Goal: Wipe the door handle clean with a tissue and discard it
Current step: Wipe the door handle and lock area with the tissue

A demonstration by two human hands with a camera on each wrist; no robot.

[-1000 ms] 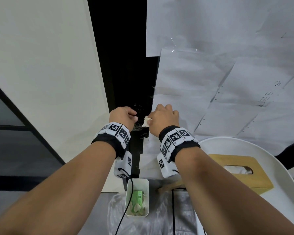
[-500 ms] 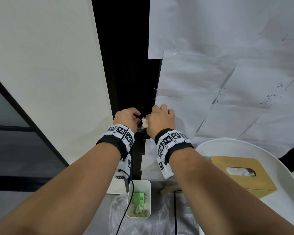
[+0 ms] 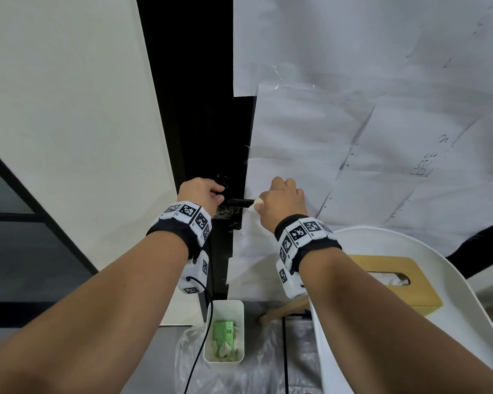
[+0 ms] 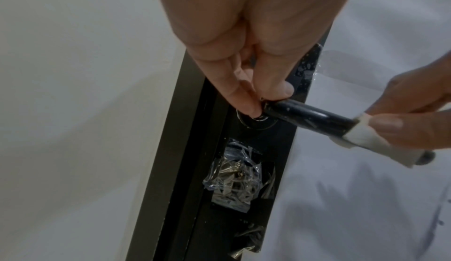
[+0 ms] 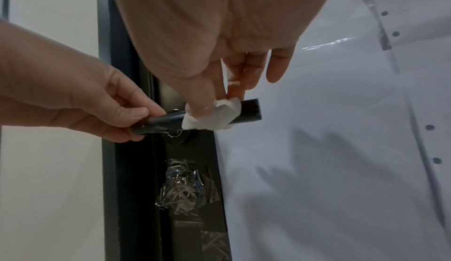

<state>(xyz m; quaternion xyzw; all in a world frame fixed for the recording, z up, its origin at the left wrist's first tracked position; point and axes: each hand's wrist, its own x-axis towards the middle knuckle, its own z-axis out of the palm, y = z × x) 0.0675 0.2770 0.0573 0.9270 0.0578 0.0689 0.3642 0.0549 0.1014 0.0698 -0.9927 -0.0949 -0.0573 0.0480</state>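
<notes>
Below, a white bin (image 3: 225, 362) holds a green packet (image 3: 224, 331) and tissues (image 3: 222, 349).

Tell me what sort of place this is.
Probably an office or workroom doorway: a black door with a lever handle, paper sheets taped over the panel beside it, and a chair carrying a tissue box.

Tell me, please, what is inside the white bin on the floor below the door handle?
The white bin holds a green packet and some crumpled tissues. A black cable crosses its left rim; anything beneath the packet and tissues is hidden.
</notes>
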